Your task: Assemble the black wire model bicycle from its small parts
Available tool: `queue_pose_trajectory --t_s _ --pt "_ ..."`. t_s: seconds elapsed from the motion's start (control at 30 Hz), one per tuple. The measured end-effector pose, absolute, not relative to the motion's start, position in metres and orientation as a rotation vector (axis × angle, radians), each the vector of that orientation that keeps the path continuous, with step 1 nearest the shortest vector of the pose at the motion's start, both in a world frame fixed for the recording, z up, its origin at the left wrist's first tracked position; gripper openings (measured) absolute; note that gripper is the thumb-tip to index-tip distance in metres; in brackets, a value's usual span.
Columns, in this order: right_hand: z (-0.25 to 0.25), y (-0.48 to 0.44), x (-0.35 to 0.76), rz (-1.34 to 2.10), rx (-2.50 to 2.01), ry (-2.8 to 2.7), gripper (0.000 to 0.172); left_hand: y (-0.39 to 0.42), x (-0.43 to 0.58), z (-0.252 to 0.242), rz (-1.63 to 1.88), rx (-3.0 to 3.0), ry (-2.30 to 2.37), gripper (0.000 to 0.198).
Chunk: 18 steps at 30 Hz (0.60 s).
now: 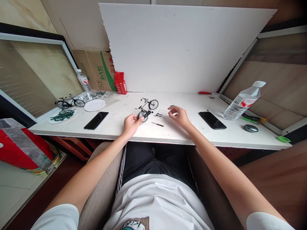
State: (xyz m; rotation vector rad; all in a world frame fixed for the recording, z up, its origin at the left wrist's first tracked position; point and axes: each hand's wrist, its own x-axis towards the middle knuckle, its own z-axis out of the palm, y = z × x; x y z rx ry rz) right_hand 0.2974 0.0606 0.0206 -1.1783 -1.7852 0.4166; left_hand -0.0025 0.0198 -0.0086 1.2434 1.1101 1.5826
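Observation:
A small black model bicycle (146, 109) stands tilted on the white table. My left hand (131, 124) is closed on its near wheel, thumb and fingers pinching the rim. To the right, my right hand (177, 116) is raised a little above the table with its fingers pinched. A thin, pale rod (165, 111) sticks out leftward from those fingertips, and its other end is hidden in the hand. Small dark parts (158, 115) lie between my hands. Nearer to me is a thin black pointed piece (157, 124). A tiny green item (172, 105) shows just behind my right hand.
Phones lie at left (96, 120) and right (212, 120). At left are another model bicycle (70, 101), a white disc (94, 105), green parts (62, 115) and a red box (121, 83). A water bottle (244, 101) and a grey rounded object (251, 128) stand right. A white board (182, 48) rises behind.

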Motion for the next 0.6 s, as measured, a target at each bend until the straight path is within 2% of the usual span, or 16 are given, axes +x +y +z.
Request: queue_pose_trajectory --t_s 0.1,0.3,0.6 --pt "0.022 0.059 0.296 0.419 -1.167 -1.785 0.035 0.019 -0.002 -0.008 1.580 1.246 1.111 0.056" --pt "0.030 0.054 0.291 0.597 -1.163 -1.709 0.025 0.016 -0.002 -0.007 1.563 1.256 1.116 0.054" --pt "0.025 0.050 0.282 0.695 -1.102 -1.774 0.022 0.019 -0.001 -0.011 1.549 1.316 1.151 0.049"
